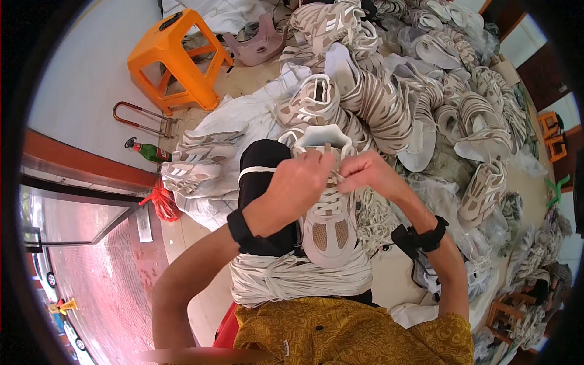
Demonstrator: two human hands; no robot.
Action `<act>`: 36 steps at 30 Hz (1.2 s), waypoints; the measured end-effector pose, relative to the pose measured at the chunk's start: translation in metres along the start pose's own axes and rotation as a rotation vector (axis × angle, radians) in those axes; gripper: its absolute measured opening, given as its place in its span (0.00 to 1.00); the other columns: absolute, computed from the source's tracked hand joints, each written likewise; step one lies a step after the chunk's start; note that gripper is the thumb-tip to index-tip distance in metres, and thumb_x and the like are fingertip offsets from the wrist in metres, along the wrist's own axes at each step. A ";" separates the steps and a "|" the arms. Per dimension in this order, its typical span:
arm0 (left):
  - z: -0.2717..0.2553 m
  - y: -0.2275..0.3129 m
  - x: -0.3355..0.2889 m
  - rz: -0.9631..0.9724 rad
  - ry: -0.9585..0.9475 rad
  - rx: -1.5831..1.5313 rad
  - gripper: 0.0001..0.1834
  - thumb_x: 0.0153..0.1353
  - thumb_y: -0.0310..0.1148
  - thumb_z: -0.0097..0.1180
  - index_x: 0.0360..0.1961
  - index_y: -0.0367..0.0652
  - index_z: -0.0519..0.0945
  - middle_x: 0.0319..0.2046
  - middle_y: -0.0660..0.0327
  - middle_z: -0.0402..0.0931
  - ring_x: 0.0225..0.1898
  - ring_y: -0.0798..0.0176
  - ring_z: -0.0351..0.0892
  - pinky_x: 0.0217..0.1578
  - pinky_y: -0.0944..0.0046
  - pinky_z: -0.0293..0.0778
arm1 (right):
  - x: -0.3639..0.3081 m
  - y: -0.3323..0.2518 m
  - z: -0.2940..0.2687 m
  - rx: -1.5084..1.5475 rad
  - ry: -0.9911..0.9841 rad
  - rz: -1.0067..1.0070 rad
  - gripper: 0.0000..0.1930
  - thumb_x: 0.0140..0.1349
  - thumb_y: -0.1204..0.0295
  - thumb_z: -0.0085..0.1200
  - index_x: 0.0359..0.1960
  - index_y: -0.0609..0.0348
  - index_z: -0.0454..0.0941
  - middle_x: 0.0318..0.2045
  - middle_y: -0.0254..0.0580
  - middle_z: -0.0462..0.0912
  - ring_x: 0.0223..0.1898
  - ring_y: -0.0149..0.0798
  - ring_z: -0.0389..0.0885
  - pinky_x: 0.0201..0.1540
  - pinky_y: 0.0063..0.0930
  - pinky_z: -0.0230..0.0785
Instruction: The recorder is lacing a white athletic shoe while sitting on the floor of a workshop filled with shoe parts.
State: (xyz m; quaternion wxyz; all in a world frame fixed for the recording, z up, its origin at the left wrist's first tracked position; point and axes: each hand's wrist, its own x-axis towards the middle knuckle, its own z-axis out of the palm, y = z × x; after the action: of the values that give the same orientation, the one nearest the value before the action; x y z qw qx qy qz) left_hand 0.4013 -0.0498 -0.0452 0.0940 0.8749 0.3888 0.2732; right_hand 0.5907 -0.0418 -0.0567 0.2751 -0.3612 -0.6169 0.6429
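A beige and white sneaker (pixel 330 234) rests on my lap with its toe toward me. White laces criss-cross its tongue. My left hand (pixel 299 188) is closed at the top of the lacing, fingers pinched on the shoelace (pixel 334 177). On the other side of the tongue, my right hand (pixel 366 173) pinches the shoelace as well. The fingertips of both hands nearly meet and partly hide the lace. Below the toe, a thick bundle of white laces (pixel 292 281) lies across my thighs. Black cloth (pixel 267 210) covers my left leg.
Stacked beige shoe uppers (pixel 380 106) fill the floor ahead and to the right. A finished-looking sneaker (pixel 485 191) lies at right. At left stand an orange stool (pixel 179 58), a green bottle (pixel 149 151) and a red plastic bag (pixel 164 202). Loose laces (pixel 376 225) hang beside my right leg.
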 end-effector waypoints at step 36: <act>-0.011 -0.012 0.004 -0.687 -0.577 -0.746 0.08 0.52 0.29 0.48 0.26 0.35 0.74 0.17 0.65 0.71 0.15 0.74 0.69 0.16 0.75 0.66 | -0.030 0.007 -0.074 -1.636 0.630 -0.589 0.04 0.40 0.77 0.47 0.17 0.57 0.65 0.16 0.39 0.65 0.19 0.40 0.71 0.20 0.30 0.65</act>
State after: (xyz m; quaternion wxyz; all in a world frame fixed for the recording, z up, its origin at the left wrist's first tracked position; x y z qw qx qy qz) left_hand 0.3901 -0.0391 -0.0385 0.5809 0.6455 0.4864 0.0962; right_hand 0.6691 -0.0224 -0.0581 0.2418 -0.4297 -0.8426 -0.2167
